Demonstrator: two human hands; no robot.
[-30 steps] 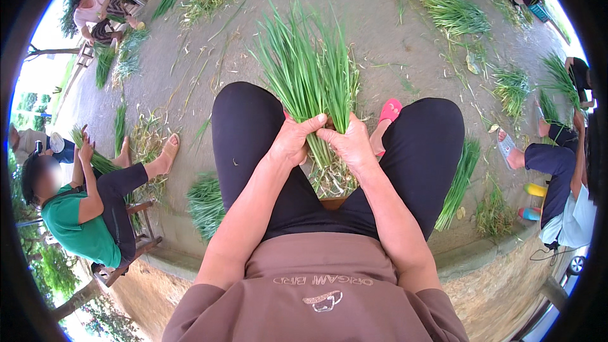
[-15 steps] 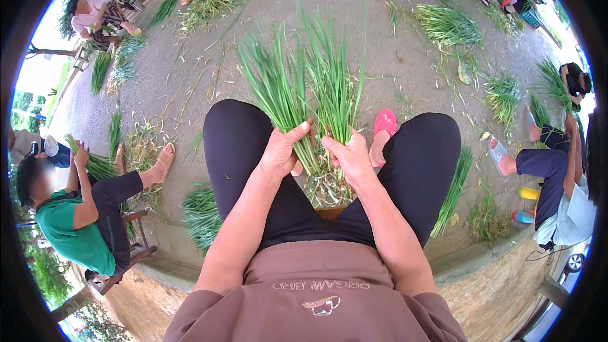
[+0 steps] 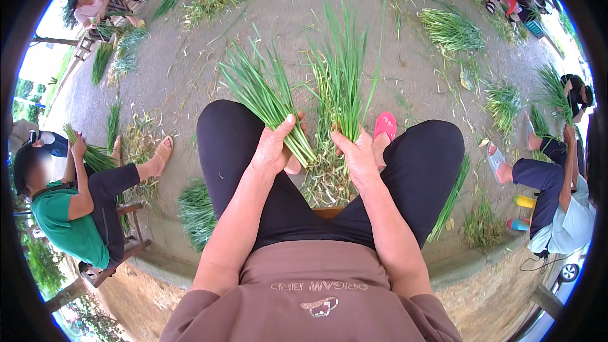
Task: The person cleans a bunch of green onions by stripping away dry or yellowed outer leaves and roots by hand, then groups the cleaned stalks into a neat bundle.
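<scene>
The left hand [image 3: 273,147] has its fingers wrapped tight round the lower stalks of one bunch of green leaves [image 3: 263,98], which fans up and to the left above the black-clad knees [image 3: 231,145], and the right hand [image 3: 358,155] is clamped the same way on a second bunch of green leaves [image 3: 345,73] standing nearly upright just beside the first, the two bunches apart at the tops. Below the knees, between the thighs, a heap of trimmings [image 3: 326,180] lies on the ground, a pink sandal [image 3: 384,125] shows just right of the hands, and left of the knees a person in a green shirt [image 3: 60,215] sits holding more leaves
</scene>
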